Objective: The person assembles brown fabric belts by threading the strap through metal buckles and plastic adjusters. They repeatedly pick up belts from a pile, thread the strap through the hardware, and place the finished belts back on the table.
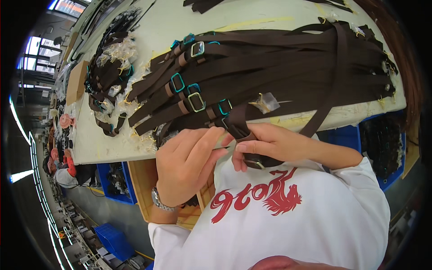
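Observation:
Close in front of my shirt, my right hand [265, 141] is closed around a dark brown belt [237, 118], its thumb lying across the folded strap. The metal buckle [255, 164] of this belt hangs just under those fingers. My left hand [189, 155], with a metal-band watch [160, 200] on the wrist, is pinched right beside the strap. What its fingertips grip is hidden, though a small dark edge shows by the thumb. Beyond both hands lies a wide bundle of brown belts [279, 67], with buckles, some in blue film, at its left end.
The pale table [112, 150] carries a second heap of belts [105, 76] in clear plastic at the left. A small clear bag [266, 102] rests near the front edge. Blue crates [112, 240] stand on the floor, and a person in red sleeves [69, 164] sits at far left.

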`<state>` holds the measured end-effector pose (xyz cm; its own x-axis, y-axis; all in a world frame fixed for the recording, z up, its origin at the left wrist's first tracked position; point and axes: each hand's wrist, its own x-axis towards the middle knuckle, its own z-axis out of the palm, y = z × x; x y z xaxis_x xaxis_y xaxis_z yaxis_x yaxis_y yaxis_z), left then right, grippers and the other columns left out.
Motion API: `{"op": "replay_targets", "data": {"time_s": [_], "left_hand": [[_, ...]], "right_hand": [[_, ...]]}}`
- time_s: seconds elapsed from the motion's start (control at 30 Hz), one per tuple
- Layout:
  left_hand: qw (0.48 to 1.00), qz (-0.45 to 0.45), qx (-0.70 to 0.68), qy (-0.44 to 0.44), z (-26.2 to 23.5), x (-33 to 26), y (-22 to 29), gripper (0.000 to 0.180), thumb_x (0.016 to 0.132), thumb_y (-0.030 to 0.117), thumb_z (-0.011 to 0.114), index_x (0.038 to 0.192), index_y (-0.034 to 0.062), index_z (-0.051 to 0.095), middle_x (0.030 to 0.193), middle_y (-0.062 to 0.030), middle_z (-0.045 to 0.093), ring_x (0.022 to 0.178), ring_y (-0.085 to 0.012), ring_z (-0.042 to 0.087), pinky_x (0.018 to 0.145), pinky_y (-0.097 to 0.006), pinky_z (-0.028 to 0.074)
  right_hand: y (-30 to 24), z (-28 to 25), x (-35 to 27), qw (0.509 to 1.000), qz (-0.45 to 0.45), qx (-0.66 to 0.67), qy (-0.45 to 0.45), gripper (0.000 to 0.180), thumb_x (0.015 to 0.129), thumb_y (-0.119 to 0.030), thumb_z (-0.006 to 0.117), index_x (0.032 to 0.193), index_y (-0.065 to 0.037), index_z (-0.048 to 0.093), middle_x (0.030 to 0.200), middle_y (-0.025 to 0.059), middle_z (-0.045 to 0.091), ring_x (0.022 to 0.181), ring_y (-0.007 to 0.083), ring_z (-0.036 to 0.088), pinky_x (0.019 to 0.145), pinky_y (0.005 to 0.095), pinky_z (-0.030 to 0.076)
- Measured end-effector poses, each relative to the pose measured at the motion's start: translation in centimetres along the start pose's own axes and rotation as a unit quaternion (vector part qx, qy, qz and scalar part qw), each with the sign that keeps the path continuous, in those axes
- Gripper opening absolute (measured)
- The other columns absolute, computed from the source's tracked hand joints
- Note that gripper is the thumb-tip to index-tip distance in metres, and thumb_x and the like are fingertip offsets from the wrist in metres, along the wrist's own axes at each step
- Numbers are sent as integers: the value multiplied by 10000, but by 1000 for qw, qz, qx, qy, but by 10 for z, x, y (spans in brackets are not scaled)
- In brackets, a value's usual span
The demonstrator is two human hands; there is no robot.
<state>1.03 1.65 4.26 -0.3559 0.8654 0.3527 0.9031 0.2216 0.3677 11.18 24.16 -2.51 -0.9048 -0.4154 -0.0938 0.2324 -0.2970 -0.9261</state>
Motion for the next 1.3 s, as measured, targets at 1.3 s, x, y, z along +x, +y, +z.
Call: {"op": "replay_targets", "data": {"time_s": [1.3], "left_hand": [[876, -268, -400, 20, 15, -62, -11, 402, 997, 262, 728, 736, -26, 628, 655, -80, 617, 553, -138, 542, 510, -288, 408]], "right_hand": [[-2, 8, -31, 854, -205, -464, 116, 475, 819, -54, 903, 1167, -57, 579, 1267, 164, 693, 1003, 290, 733, 749, 330, 605]]}}
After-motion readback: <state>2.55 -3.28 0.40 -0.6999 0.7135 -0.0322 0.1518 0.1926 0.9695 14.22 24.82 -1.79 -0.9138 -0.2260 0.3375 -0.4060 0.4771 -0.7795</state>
